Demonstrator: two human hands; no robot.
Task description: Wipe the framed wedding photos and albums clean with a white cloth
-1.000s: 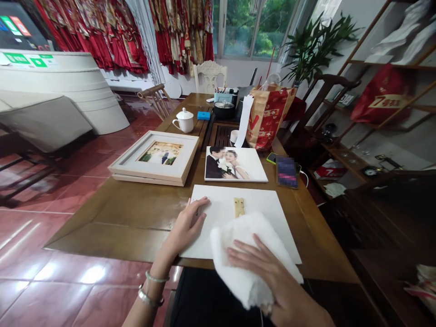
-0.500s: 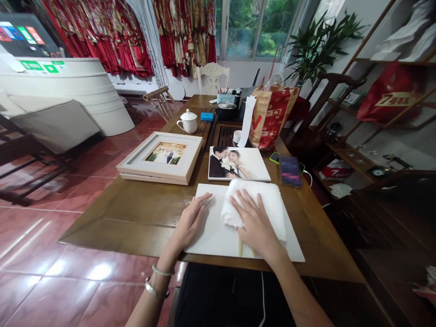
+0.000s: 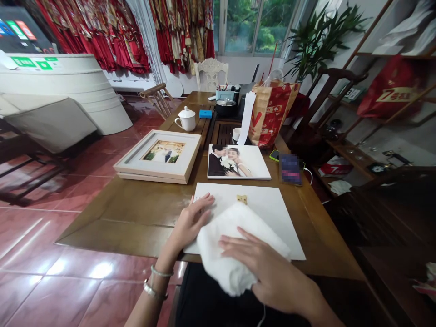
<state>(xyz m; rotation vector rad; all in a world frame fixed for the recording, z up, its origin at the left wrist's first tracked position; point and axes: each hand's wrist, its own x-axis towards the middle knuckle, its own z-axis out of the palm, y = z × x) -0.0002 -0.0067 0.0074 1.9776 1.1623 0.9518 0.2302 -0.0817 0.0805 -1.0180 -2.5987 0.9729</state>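
Note:
A white board (image 3: 272,213) lies flat at the near edge of the wooden table (image 3: 143,213). My left hand (image 3: 192,220) rests flat on the board's left edge, fingers stretched out. My right hand (image 3: 269,265) lies spread on top of a fluffy white cloth (image 3: 231,240), pressing it onto the board's near part. A small tan piece (image 3: 242,199) shows on the board just beyond the cloth.
A framed photo (image 3: 160,154) and a photo print (image 3: 236,162) lie further back, with a phone (image 3: 290,169) to the right. A white teapot (image 3: 186,119), tea tray (image 3: 223,131) and red paper bag (image 3: 272,113) stand behind. Shelves (image 3: 374,136) line the right side.
My right hand has drawn the cloth back from the board's far part toward the near edge, uncovering the tan piece. My left hand has stayed in place.

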